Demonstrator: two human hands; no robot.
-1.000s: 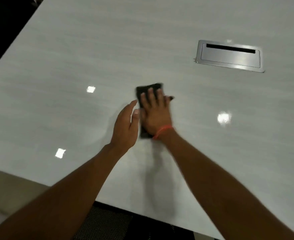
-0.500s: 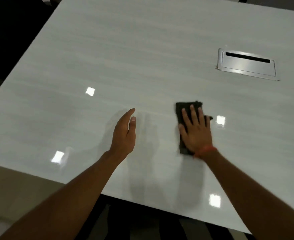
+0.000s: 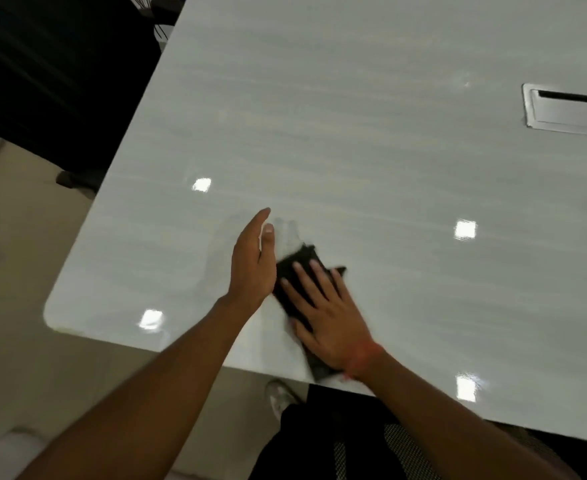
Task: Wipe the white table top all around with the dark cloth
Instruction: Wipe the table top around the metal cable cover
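White table top [image 3: 371,161] glossy; dark cloth [image 3: 295,271] swept back from 3 o'clock (near edge now), pressed flat under spread right hand [image 3: 330,320]; left hand [image 3: 254,268] open beside it. Far side judged unwiped.

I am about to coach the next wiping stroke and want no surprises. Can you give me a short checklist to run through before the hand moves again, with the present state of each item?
1. Flat right hand presses on the dark folded cloth: ok.
2. Cloth lies flat on the glossy white table top: ok, though its near end reaches the table's edge.
3. Left hand, open and edge-on, is clear of the cloth's path: not ok, it is right beside the cloth.
4. Silver metal cable hatch is far from the cloth: ok.
5. Surface already wiped clean: cannot tell.
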